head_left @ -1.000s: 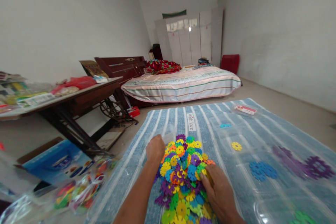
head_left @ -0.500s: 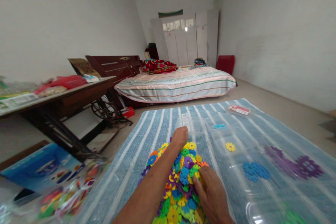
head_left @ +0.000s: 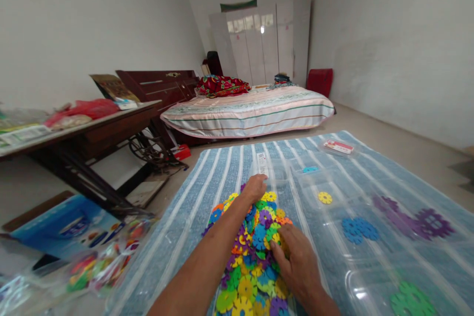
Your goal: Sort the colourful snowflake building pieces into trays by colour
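Toys in a clear bag (head_left: 99,269) lie left of the pile of plastic flower pieces (head_left: 252,252) on the striped mat (head_left: 222,168). My left hand (head_left: 255,188) curls loosely at the pile's far edge, holding nothing I can see; my right hand (head_left: 296,261) presses flat on its near right side. Pieces look light, stiff and slippery, best pinched by the rim.

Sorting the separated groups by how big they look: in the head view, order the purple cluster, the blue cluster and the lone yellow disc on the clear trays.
1. Purple cluster, largest.
2. Blue cluster.
3. Lone yellow disc, smallest, though it lies slightly farther away.
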The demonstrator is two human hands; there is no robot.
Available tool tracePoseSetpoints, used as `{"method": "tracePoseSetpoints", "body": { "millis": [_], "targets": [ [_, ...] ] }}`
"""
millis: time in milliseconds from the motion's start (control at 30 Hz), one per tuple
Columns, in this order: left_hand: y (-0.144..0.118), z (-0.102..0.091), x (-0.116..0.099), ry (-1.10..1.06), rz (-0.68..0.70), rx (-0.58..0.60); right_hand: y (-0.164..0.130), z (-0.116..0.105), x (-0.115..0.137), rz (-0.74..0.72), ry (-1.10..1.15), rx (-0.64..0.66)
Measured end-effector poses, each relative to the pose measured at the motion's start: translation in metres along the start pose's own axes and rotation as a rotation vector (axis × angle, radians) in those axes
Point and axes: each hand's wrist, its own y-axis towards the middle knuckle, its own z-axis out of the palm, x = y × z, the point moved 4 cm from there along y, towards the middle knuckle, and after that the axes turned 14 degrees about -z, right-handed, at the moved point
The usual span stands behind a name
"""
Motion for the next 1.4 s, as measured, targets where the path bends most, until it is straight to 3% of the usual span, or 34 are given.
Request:
{"method": "tracePoseSetpoints", "body": {
  "millis": [200,433,700,1067,1233,1400],
  "targets": [
    [0.002,-0.015,0.011,-0.007,-0.023,-0.041,-0.003,0.001,-0.002,-0.022,-0.007,-0.01],
    [-0.02,-0.028,0.028,0.11,-0.084,-0.065,-0.002,0.002,-0.001,-0.012,-0.012,0.009],
    [-0.034,-0.007,0.008,0.198,0.073,0.095,-0.004,0.002,-0.002,-0.018,-0.016,-0.027],
    [-0.046,-0.025,0.003,0.246,0.122,0.161,-0.006,0.005,-0.004,-0.025,-0.016,-0.018],
    [-0.064,-0.028,-0.013,0.201,0.193,0.151,-0.004,0.002,-0.002,-0.052,0.008,-0.009],
    [-0.083,-0.025,-0.033,0.174,0.318,0.241,-0.002,-0.002,0.004,-0.079,0.053,-0.011]
  ]
}}
